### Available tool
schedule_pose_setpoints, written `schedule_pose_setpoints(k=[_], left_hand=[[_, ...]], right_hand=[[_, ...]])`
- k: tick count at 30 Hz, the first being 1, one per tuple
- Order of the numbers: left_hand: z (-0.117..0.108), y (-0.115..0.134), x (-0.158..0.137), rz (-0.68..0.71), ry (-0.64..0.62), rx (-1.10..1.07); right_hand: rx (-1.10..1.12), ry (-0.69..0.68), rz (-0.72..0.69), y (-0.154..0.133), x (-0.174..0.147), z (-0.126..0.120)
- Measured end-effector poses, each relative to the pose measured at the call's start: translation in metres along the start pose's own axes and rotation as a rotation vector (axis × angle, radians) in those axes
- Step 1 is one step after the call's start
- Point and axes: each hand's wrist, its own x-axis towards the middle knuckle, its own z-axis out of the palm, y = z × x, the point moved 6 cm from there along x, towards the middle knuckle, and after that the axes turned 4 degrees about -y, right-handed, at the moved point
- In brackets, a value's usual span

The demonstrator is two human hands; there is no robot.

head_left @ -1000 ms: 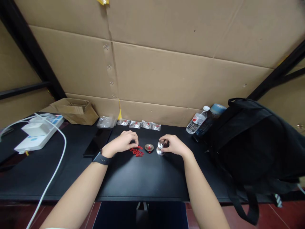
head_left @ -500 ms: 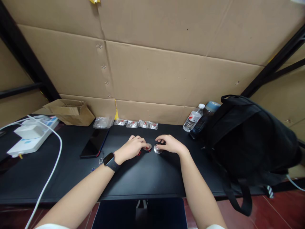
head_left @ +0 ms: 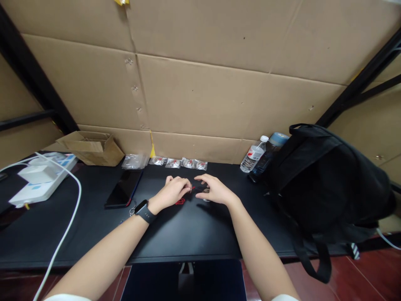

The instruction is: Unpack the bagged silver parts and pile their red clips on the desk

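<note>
My left hand (head_left: 175, 190) pinches a small round disc with red on it (head_left: 191, 188), which is tipped up nearly edge-on. Below those fingers a looped red cord (head_left: 180, 201) lies on the black table; whether it is joined to the disc I cannot tell. My right hand (head_left: 215, 189) is open, thumb and fingers apart, just to the right of the disc. Under its thumb a second round, shiny piece (head_left: 206, 200) shows in part, the rest covered by the hand. A dark watch (head_left: 145, 212) is on my left wrist.
Several clear packets with red and silver contents (head_left: 173, 163) line the cardboard wall, beside a stack of clear bags (head_left: 134, 161). To the left are a phone (head_left: 123, 189), a paper bag (head_left: 100, 150) and a power strip (head_left: 44, 188). Bottles (head_left: 253, 156) and a black backpack (head_left: 326, 188) stand right.
My left hand has lifted the disc from lying nearly flat to edge-on. My right hand has come off the shiny round piece, opened and moved left toward the disc.
</note>
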Motion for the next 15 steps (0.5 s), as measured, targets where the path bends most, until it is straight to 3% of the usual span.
schedule_pose_setpoints(k=[7,15], left_hand=[[-0.011,0.01,0.001,0.044,0.055,-0.268],[-0.016,0.007,-0.002,0.097,-0.008,-0.057]], right_hand=[[0.132,0.133,-0.09,-0.027,0.006,0.005],[0.049,0.114,-0.058,-0.03,0.002,-0.004]])
